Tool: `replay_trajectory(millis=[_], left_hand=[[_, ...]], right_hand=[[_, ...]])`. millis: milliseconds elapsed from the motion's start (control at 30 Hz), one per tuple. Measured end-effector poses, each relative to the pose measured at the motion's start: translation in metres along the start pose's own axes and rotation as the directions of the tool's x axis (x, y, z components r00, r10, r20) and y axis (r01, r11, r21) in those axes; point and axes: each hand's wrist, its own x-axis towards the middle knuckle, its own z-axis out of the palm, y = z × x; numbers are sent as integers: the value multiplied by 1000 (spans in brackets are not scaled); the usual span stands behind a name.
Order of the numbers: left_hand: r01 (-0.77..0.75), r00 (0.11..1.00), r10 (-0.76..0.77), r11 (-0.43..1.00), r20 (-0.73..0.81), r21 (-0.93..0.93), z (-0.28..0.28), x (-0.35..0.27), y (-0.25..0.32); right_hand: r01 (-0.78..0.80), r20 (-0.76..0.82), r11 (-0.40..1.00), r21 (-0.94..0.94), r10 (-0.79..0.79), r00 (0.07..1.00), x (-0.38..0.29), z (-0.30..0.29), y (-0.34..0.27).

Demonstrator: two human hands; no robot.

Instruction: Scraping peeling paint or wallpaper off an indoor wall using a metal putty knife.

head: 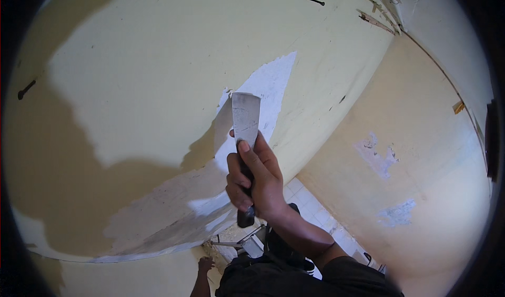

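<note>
My right hand (256,178) grips the black handle (246,217) of a putty knife, with the thumb pressed at the base of the blade. The flat metal blade (247,113) points up and bears scuffs and smears. Behind it is a pale yellow painted wall (158,80), where a bare white patch (272,80) has ragged paint edges. Whether the blade touches the wall is unclear. Low at the bottom, my left hand (206,263) is small in view beside the wall's lower edge. Its fingers look bent, and I cannot make out anything in it.
Dark metal pegs (315,1) stick out from the wall. At right, an adjoining wall (394,119) has peeled patches. White floor tiles (305,200) show far below, near a metal-framed object (252,245), perhaps a ladder. Broken trim (375,22) hangs at the top right corner.
</note>
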Motion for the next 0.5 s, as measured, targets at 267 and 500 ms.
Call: replay_trajectory(millis=[267,500], left_hand=[[70,997,-69,997,34,-16,16,-10,-18],[212,965,-204,977,164,-29,15,-19,-38]], right_hand=[[-23,-43,977,210,33,999,-8,33,-1],[287,-226,948,137,-253,941,33,31,-21]])
